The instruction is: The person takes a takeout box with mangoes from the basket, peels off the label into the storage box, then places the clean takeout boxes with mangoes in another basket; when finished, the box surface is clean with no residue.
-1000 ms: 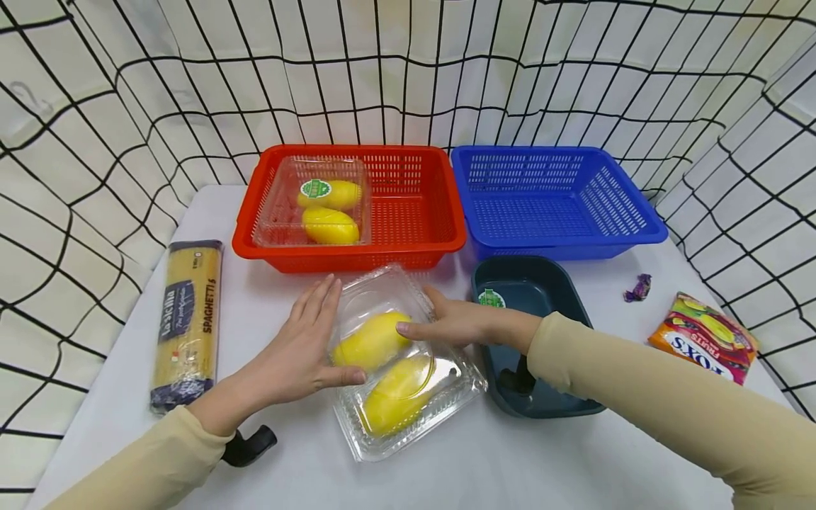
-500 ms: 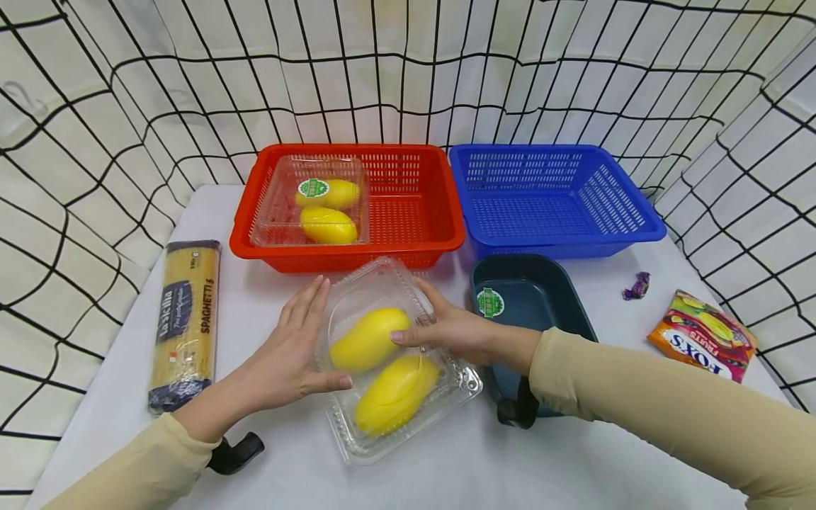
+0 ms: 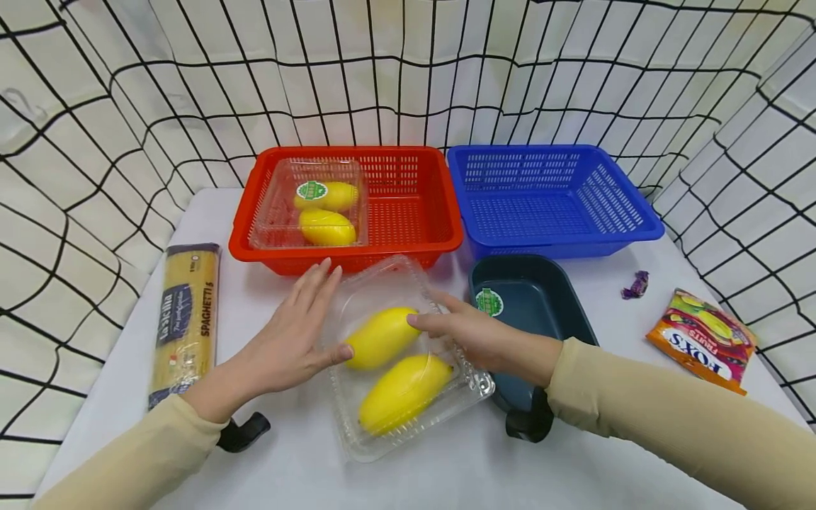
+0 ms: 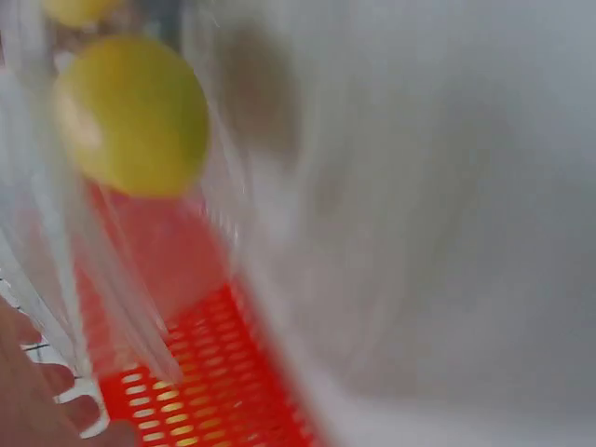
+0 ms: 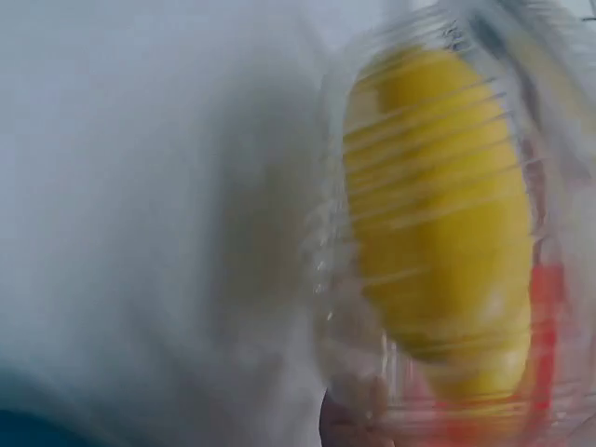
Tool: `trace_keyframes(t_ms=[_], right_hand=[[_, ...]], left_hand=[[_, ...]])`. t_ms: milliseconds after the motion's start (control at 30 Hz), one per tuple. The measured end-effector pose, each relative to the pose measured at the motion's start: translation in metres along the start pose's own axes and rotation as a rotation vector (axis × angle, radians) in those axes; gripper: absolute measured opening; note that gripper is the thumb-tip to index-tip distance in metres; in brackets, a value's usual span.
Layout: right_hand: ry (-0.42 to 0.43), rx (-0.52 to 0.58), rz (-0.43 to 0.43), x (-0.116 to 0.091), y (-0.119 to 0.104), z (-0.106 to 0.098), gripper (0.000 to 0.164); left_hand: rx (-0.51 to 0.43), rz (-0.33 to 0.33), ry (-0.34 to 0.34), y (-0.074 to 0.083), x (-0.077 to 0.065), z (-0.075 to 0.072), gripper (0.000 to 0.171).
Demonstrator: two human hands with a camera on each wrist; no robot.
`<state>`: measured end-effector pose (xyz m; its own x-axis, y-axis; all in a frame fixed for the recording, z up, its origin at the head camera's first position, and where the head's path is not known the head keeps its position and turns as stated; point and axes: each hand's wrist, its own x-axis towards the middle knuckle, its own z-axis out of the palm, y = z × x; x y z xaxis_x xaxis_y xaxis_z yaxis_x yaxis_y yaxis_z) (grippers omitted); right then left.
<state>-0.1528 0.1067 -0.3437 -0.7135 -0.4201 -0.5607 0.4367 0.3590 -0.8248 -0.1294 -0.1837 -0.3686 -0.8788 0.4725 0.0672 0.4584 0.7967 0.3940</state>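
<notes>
A clear plastic clamshell box (image 3: 395, 368) holding two yellow mangoes (image 3: 405, 393) is between my hands, in front of the red basket. It is tilted, with a blurred shadow on the white cloth below it in the wrist views. My right hand (image 3: 474, 333) grips its right edge, thumb on top and fingers hidden behind. My left hand (image 3: 293, 340) lies along its left side with straight fingers, the thumb tip overlapping the upper mango. The left wrist view shows one mango (image 4: 135, 116) end-on; in the right wrist view a mango (image 5: 438, 214) shows through the ribbed wall.
A red basket (image 3: 414, 246) at the back holds another clamshell box (image 3: 270, 205) of mangoes. Right of it stands a blue basket (image 3: 561, 244). A dark teal tray (image 3: 535, 283) lies beside my right hand. Spaghetti (image 3: 185, 319), a purple-wrapped candy (image 3: 635, 285) and a Fox's bag (image 3: 704, 340) lie around.
The clamshell box has risen slightly toward the camera and shifted a little right with both hands. My left hand slid a bit along its side. The baskets, spaghetti and candy have stayed put.
</notes>
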Motion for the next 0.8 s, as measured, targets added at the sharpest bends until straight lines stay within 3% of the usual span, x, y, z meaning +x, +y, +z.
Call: trace_keyframes(t_ms=[133,267,533,667,800], right_hand=[[0.0,-0.014,0.013,-0.016,0.002,-0.017,0.078],[-0.005,-0.065,-0.023,-0.035,0.003,-0.035,0.075],[-0.004,-0.082,-0.115,-0.069,0.003,-0.077,0.077],[0.036,-0.064,-0.132,-0.084,0.007,-0.103,0.08],[0.102,-0.015,-0.153,-0.097,0.012,-0.132,0.08]], left_hand=[[0.112,0.085,0.117,-0.001,0.019,-0.01,0.094],[0.119,0.148,0.166,-0.002,0.04,-0.017,0.077],[0.046,0.183,0.098,0.01,0.081,-0.014,0.067],[0.066,0.16,0.057,0.021,0.104,-0.006,0.07],[0.138,0.123,-0.029,0.037,0.131,0.006,0.076]])
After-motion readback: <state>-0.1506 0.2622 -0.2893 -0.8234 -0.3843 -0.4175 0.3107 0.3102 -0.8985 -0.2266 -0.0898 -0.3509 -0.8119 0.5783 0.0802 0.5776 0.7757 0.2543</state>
